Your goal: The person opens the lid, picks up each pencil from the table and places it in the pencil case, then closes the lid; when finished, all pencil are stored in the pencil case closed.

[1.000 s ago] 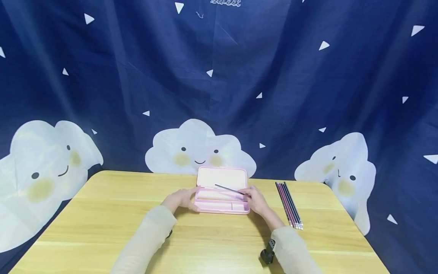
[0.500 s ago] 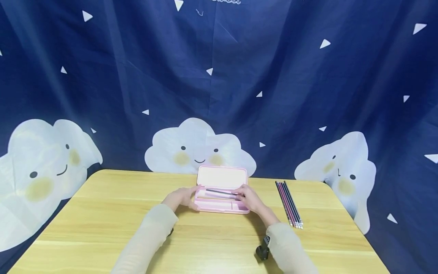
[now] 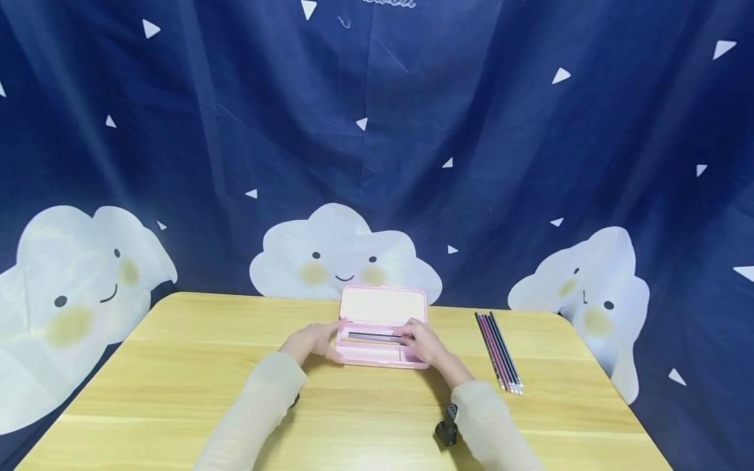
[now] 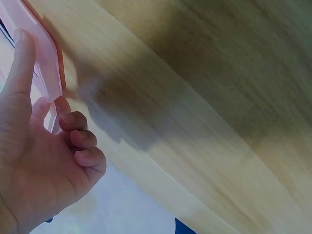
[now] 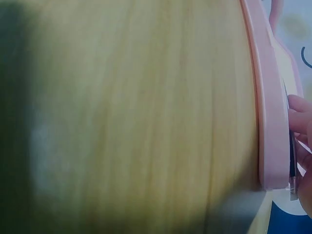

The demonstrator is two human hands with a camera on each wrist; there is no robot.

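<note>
A pink pencil case (image 3: 366, 361) stands open on the table, its lid (image 3: 383, 305) tipped back. At its left end my left hand (image 3: 311, 342) grips the case, thumb on the near side; in the left wrist view that thumb lies along the pink wall (image 4: 44, 53) and the last three fingers are curled. My right hand (image 3: 425, 344) pinches a dark pencil (image 3: 370, 335) near its right end, low inside the long back compartment. In the right wrist view the pencil's eraser end (image 5: 293, 187) shows past the case's corner, and the hand (image 5: 303, 119) is cut off by the frame.
Several dark and reddish pencils (image 3: 499, 353) lie side by side on the wooden table (image 3: 177, 392), right of the case, eraser ends nearer me. A blue curtain (image 3: 377, 131) with white clouds hangs behind the table. A black wrist camera (image 3: 446, 426) sits below the right sleeve.
My right hand has moved left and lowered the pencil from a slant above the case to lie level within the back compartment. The left hand stays on the case's left end.
</note>
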